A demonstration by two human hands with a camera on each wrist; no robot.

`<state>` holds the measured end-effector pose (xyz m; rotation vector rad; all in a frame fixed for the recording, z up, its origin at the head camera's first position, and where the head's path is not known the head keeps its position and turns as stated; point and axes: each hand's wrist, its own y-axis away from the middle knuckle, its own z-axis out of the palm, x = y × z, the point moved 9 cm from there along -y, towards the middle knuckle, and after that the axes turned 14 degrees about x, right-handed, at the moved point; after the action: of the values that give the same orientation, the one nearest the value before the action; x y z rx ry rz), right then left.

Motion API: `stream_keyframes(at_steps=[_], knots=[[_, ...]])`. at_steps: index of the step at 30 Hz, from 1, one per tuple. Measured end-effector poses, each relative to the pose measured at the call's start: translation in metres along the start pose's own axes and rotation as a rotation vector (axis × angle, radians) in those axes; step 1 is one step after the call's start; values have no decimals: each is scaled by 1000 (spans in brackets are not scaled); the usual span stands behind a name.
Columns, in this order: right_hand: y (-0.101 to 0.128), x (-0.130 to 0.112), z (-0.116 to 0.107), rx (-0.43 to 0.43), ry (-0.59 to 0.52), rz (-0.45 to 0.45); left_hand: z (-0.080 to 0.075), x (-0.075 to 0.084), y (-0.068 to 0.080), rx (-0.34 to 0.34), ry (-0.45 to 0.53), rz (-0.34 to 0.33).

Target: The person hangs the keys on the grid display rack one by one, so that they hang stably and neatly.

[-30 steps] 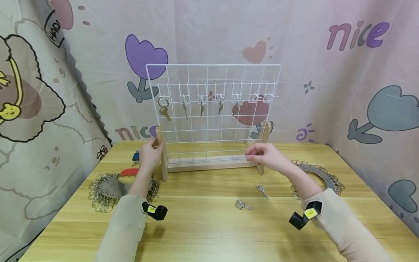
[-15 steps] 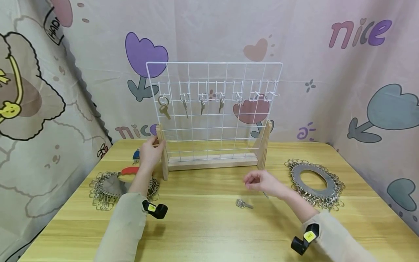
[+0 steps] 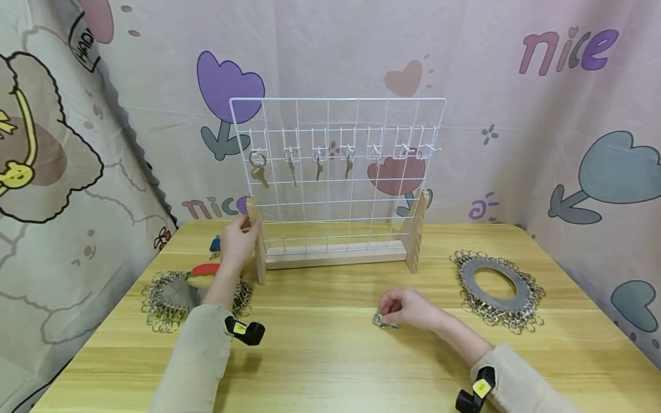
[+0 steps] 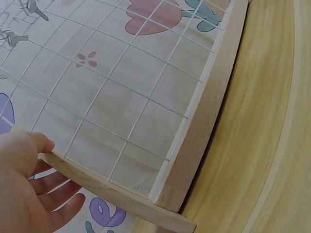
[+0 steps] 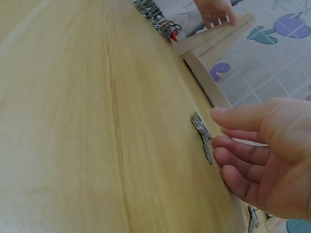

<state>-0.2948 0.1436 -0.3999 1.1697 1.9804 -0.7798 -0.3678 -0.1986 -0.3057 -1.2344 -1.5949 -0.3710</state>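
Observation:
My left hand (image 3: 238,244) holds the left wooden upright (image 4: 104,189) of a white wire grid rack (image 3: 338,99), thumb on one side and fingers on the other. Low over the table, my right hand (image 3: 413,310) reaches a small silver key on a ring (image 5: 202,137). Its thumb and fingertips are apart, with the fingertips right beside the key. A second key (image 5: 252,219) shows at the bottom of the right wrist view; the hand covers it in the head view. Several keys hang from the rack's hooks, including a brass-coloured key (image 3: 260,175) at the left end.
Flat grey rings strung with many metal loops lie on both sides, a right ring (image 3: 467,275) and a left ring (image 3: 172,291) with a red part (image 3: 205,268). A small blue object (image 3: 214,245) sits behind the left wrist. Printed cloth (image 3: 320,46) hangs behind the table.
My right hand has come down from beside the rack's right upright toward me, to the ringed key on the table. The left hand keeps its hold on the left upright.

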Motion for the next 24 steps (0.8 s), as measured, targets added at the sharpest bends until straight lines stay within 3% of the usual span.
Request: stream_keyframes(at_steps=[13, 24], knots=[[0, -4, 6, 35, 220, -72, -1, -1, 1, -3, -2, -8], [-3, -7, 5, 45, 223, -81, 0, 0, 0, 2, -3, 9]])
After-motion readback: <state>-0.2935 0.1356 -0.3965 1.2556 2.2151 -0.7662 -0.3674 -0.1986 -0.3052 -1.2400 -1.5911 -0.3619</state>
